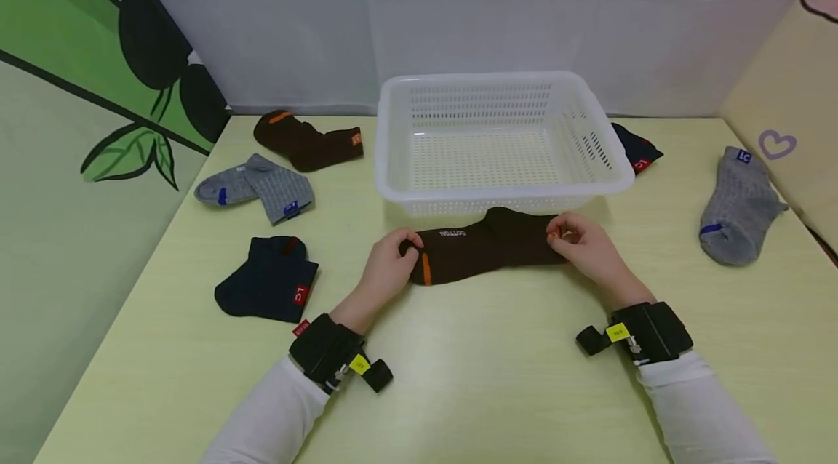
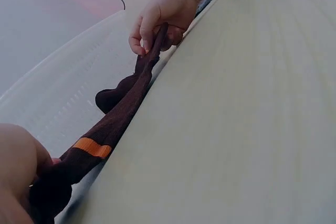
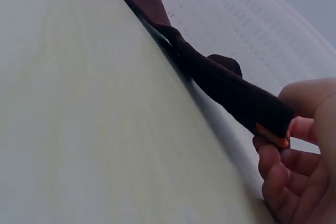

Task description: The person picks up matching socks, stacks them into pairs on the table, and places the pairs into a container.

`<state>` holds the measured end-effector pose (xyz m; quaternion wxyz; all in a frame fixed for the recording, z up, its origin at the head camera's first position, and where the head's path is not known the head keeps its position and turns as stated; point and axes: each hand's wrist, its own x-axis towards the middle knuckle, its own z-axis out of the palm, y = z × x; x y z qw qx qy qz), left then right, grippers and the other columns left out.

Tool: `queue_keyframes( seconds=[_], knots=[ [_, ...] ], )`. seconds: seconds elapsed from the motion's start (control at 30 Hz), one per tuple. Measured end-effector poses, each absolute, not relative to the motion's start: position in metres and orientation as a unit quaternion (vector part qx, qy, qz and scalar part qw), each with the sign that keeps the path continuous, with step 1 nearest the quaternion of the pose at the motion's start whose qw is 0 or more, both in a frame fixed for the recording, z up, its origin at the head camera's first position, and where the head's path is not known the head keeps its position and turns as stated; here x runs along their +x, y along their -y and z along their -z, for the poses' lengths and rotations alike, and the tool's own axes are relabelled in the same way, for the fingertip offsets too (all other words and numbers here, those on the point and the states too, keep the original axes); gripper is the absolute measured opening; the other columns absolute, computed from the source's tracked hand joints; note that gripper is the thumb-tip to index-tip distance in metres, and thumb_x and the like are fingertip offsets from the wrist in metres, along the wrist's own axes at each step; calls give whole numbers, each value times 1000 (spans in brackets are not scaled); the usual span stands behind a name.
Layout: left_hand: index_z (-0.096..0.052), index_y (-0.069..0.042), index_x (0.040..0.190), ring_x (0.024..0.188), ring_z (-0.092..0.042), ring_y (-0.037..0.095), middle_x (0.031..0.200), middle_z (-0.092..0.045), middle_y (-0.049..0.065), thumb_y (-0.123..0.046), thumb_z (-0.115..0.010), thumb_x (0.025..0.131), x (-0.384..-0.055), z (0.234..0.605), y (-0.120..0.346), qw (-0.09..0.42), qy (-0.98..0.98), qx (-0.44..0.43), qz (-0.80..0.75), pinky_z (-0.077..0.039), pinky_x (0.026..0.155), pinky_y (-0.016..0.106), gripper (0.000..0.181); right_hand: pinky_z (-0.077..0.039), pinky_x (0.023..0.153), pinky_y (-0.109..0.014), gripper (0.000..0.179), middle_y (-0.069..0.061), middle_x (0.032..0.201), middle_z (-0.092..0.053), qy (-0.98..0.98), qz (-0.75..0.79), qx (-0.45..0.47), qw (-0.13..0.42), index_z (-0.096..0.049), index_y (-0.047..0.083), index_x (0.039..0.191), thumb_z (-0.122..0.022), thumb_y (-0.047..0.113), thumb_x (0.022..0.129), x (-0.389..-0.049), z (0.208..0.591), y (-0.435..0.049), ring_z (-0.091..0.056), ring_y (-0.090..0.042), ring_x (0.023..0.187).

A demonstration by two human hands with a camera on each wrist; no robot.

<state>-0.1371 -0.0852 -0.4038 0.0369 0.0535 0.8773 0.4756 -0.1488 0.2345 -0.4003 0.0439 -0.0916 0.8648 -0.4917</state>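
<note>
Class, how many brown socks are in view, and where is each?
2: the held sock, stretched between the left hand and right hand; and the far sock, lying left of the white basket. Another could be hidden beneath either one.

The white-sleeved left arm (image 1: 271,413) and right arm (image 1: 707,409) are extended forward from the bottom of the head view, angled inward toward each other, with both wrists (image 1: 352,310) banded in black. The left hand (image 1: 385,269) is pictured with thumb and forefinger bent toward each other in a pinch, its tips directed toward the opposite hand. The right hand (image 1: 591,249), held well apart and slightly farther forward, is likewise drawn into a pinch, its curled fingers shown up close in the right wrist view. In the left wrist view, the left hand is partly cut off.
</note>
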Motion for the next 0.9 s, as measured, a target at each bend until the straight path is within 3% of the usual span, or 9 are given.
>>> queue_keyframes(
  seconds=[0.1,0.17,0.27,0.33,0.4,0.63,0.77,0.9],
  knots=[
    [-63,-6,97,44,-26,12,78,-57,10,-2,-52,86,-138,403,87,24,-891,46,-450,-35,60,28,16,-41,55,-21,9,-3,76,-55,-881,455,-128,30,-63,-2,93,-64,3,86,-150,401,-236,-47,-5,60],
    [-64,-5,98,49,-39,15,82,-61,11,-2,-54,83,-139,404,88,10,-901,53,-430,-38,73,34,18,-40,56,-21,6,-1,71,-56,-891,429,-146,32,-66,0,89,-67,3,84,-150,401,-237,-47,-5,61],
    [-64,-4,100,78,-56,26,104,-63,13,-1,-56,80,-139,406,89,0,-912,61,-406,-30,90,45,23,-39,55,-22,5,0,66,-55,-904,395,-158,40,-67,3,85,-70,5,81,-151,402,-238,-47,-6,59],
    [-64,-3,102,101,-54,31,113,-59,15,-2,-57,79,-139,406,89,4,-919,60,-391,-27,92,50,25,-39,54,-22,6,0,65,-53,-910,381,-155,46,-67,4,83,-71,6,80,-151,402,-238,-47,-7,59],
    [-65,-4,104,109,-50,34,115,-56,15,-4,-57,79,-139,407,89,13,-924,54,-379,-26,91,50,26,-38,54,-23,7,1,63,-52,-916,368,-150,54,-66,5,82,-72,8,81,-151,400,-239,-46,-8,58],
    [-62,-4,114,108,-46,35,119,-51,18,-7,-62,82,-140,408,90,2,-910,53,-411,-26,92,49,32,-36,55,-22,9,4,60,-47,-910,382,-162,13,-67,9,80,-75,13,81,-153,403,-248,-42,-5,56],
    [-57,0,115,98,-48,31,110,-53,18,-6,-68,83,-141,409,91,-15,-855,59,-515,-36,90,42,34,-42,68,-17,13,-2,74,-57,-864,457,-210,-29,-67,6,83,-76,0,76,-153,410,-254,-51,-5,71],
    [-62,0,103,91,-49,27,99,-58,16,-5,-71,81,-143,408,93,-2,-829,83,-554,-41,83,36,25,-42,84,-14,22,-14,91,-62,-827,489,-277,-19,-66,1,87,-76,-10,70,-154,411,-255,-56,-4,87]
  ],
)
